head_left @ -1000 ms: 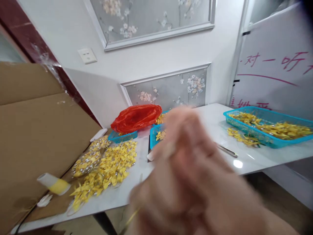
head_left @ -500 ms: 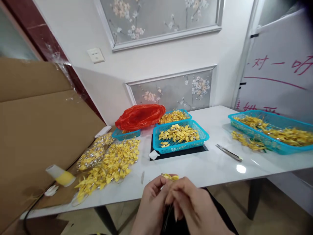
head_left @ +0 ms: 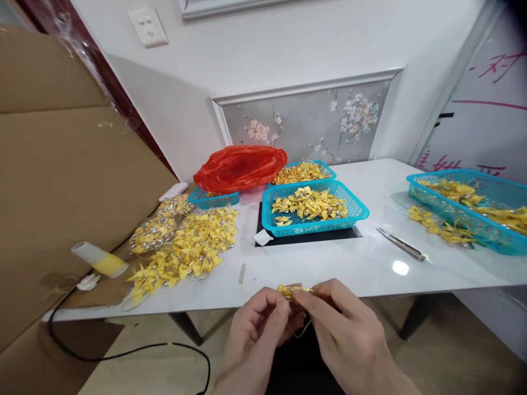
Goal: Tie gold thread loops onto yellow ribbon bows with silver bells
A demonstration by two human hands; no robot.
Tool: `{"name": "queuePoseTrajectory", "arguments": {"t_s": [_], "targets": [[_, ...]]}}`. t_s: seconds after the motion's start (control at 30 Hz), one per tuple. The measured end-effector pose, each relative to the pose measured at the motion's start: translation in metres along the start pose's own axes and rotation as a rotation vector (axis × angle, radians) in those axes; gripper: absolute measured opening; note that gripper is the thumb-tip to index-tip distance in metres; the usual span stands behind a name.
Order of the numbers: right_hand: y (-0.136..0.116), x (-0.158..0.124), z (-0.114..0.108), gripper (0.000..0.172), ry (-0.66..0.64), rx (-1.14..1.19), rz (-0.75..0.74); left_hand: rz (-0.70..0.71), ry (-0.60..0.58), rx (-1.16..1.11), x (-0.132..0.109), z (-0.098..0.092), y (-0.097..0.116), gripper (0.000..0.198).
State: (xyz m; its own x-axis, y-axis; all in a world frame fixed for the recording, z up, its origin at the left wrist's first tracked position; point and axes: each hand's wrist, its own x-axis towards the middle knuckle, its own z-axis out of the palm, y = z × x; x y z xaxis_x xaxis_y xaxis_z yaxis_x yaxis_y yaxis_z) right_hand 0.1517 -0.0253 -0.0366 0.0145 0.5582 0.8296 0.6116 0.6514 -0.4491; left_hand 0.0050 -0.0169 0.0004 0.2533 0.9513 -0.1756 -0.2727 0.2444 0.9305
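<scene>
Close to the table's front edge, my left hand (head_left: 261, 329) pinches a small yellow ribbon piece (head_left: 284, 291) between thumb and fingers. My right hand (head_left: 348, 329) grips the other end of the same piece, fingers closed. A thin yellowish cord (head_left: 303, 328) hangs in a loop below, between the hands. Fingers cover much of the piece, so its full shape is hidden. Beyond my hands, a blue basket (head_left: 315, 227) holds more yellow pieces with silvery beads. To the left spreads a pile of similar yellow pieces (head_left: 197, 241).
Tweezers (head_left: 401, 244) lie on the white table (head_left: 329, 269), right of the basket. Another blue basket (head_left: 465, 233) stands at the right, with loose yellow pieces (head_left: 440, 227) beside it. A red plastic bag (head_left: 241, 167) sits at the back; a cardboard box (head_left: 74, 181) borders the left.
The view has tilted down. My hands have moved slightly apart; more of the yellow piece shows between them, and the cord now hangs in a loop.
</scene>
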Motion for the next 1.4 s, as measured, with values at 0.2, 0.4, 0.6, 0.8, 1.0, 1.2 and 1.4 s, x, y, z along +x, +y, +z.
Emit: {"name": "queuePoseTrajectory", "arguments": {"t_s": [0.2,0.4,0.6,0.8,1.0,1.2,1.4], "targets": [[-0.005,-0.001,-0.012,0.027,-0.065,-0.037,-0.045,0.013,0.001,-0.047,-0.001,-0.004,0.000,0.020],[-0.010,-0.011,-0.007,0.033,-0.021,0.019,0.018,0.004,0.027,-0.051,-0.004,-0.002,0.000,0.020],[-0.005,0.000,-0.007,0.024,-0.091,-0.078,-0.087,-0.016,0.062,-0.006,-0.009,-0.002,-0.002,0.024],[-0.002,0.000,-0.013,0.025,-0.204,-0.116,-0.154,-0.020,0.035,-0.002,-0.008,-0.005,-0.003,0.026],[-0.002,0.001,-0.012,0.025,-0.197,-0.093,-0.133,-0.047,0.044,0.000,-0.008,-0.004,-0.003,0.028],[-0.004,0.001,-0.008,0.023,-0.155,-0.098,-0.133,-0.028,0.013,0.018,-0.009,-0.007,-0.005,0.028],[-0.003,0.000,-0.012,0.025,-0.168,-0.145,-0.131,-0.060,0.036,-0.053,-0.010,-0.006,-0.005,0.025]]}}
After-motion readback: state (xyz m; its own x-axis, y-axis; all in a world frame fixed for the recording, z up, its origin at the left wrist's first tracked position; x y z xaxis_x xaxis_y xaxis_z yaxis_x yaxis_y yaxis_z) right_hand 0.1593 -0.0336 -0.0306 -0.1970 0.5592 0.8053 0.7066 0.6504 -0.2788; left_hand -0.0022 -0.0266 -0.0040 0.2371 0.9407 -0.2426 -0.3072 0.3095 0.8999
